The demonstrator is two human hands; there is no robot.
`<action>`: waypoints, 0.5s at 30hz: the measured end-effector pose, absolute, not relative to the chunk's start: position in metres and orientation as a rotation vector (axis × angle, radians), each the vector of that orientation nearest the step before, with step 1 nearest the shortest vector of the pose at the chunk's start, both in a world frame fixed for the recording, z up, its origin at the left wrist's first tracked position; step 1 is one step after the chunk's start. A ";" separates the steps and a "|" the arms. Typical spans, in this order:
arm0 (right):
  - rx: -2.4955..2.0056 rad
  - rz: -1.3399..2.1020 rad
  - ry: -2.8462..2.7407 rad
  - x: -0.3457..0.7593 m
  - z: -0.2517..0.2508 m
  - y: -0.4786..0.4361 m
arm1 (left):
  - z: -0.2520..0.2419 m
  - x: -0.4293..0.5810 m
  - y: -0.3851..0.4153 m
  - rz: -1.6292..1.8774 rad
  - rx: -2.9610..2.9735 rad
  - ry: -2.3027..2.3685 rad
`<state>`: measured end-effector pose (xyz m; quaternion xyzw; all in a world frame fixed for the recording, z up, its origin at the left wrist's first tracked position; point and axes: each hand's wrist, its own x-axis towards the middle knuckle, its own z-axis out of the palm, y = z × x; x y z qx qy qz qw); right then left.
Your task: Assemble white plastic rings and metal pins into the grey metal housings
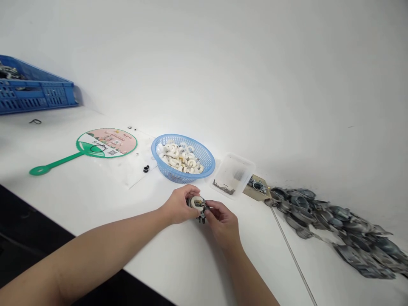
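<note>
Just in front of the blue basket, both hands hold a small round grey metal housing [202, 218] with a white ring part [195, 201] set inside it. Brass-coloured bits show in the middle of the ring. My left hand [180, 205] wraps the housing's left side, thumb at the near edge. On the right side, my right hand [223, 221] pinches the rim between thumb and fingers; whether a small piece is also in that pinch is hidden. Beyond them, the blue basket [165, 172] contains many white ring parts [181, 157].
A clear plastic box [219, 170] with thin dark pins stands right of the basket. Grey metal housings [318, 212] are heaped along the right, beside a cardboard box [255, 193]. At left lie a green-handled fan [108, 142], black rings [145, 168] and a blue crate [38, 95].
</note>
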<state>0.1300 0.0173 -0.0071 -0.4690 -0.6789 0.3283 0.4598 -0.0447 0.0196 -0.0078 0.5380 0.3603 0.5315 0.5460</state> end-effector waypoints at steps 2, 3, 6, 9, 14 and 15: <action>-1.159 0.827 -1.667 0.131 -0.009 0.019 | -0.009 -0.044 0.020 1.252 1.247 0.856; -1.161 0.830 -1.664 0.132 -0.011 0.020 | -0.009 -0.044 0.020 1.245 1.235 0.861; -1.166 0.819 -1.655 0.133 -0.014 0.022 | -0.007 -0.044 0.020 1.230 1.217 0.877; -1.176 0.798 -1.650 0.133 -0.016 0.022 | -0.006 -0.044 0.020 1.228 1.222 0.888; -1.194 0.797 -1.654 0.133 -0.014 0.022 | -0.008 -0.044 0.021 1.235 1.257 0.890; -1.195 0.801 -1.654 0.134 -0.014 0.022 | -0.009 -0.044 0.022 1.234 1.263 0.893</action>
